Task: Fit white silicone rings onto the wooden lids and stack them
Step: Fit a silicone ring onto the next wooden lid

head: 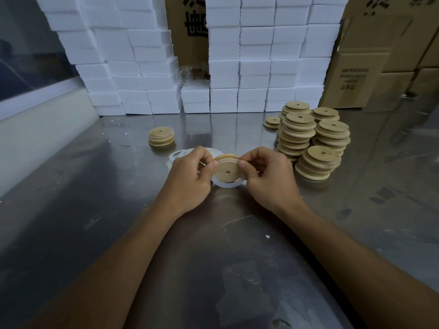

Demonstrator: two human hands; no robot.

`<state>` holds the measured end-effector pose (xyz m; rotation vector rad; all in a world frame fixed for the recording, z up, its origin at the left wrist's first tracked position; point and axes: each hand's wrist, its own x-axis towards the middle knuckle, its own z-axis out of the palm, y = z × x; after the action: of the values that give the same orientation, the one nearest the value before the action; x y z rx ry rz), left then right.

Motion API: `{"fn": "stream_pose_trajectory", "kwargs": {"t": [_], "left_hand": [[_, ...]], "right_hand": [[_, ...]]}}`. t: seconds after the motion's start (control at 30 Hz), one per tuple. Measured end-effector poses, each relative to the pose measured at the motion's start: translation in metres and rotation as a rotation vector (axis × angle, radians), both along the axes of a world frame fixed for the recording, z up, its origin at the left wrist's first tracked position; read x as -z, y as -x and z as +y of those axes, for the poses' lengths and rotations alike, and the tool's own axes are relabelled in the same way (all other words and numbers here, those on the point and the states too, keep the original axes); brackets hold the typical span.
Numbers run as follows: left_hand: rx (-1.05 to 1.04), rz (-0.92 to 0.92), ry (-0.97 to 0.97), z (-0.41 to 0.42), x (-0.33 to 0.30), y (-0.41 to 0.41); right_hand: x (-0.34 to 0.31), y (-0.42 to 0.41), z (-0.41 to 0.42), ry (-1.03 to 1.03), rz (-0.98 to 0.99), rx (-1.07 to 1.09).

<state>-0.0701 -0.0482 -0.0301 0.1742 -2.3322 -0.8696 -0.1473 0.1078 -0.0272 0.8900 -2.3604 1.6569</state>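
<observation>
Stretching a white silicone ring (226,184) round a wooden lid (226,171) at frame centre, just above the steel desk (99,210): left hand (190,176) and right hand (268,174) both pinching lid and ring between curled fingers and thumbs. Ring seated along the top edge, hanging loose below, so only partly fitted. Judged early in the task: small finished stack (161,137) at centre left, tall unfitted lid piles (308,141) at centre right. Spare rings (180,155) largely hidden behind the left hand, count unclear. Foam boxes (256,67) and cartons (370,67) cut off along the top.
</observation>
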Motion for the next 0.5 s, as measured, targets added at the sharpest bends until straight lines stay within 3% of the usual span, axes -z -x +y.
{"fn": "stream_pose_trajectory", "kwargs": {"t": [0.3,0.5], "left_hand": [[0.013,-0.027,-0.191,-0.0048,0.0009,0.0009],[-0.006,-0.052,-0.092,-0.009,0.0011,0.0005]], "right_hand": [[0.0007,0.0014,0.0012,0.016,-0.012,-0.025],[0.0016,0.0024,0.0013,0.021,0.012,-0.024]]}}
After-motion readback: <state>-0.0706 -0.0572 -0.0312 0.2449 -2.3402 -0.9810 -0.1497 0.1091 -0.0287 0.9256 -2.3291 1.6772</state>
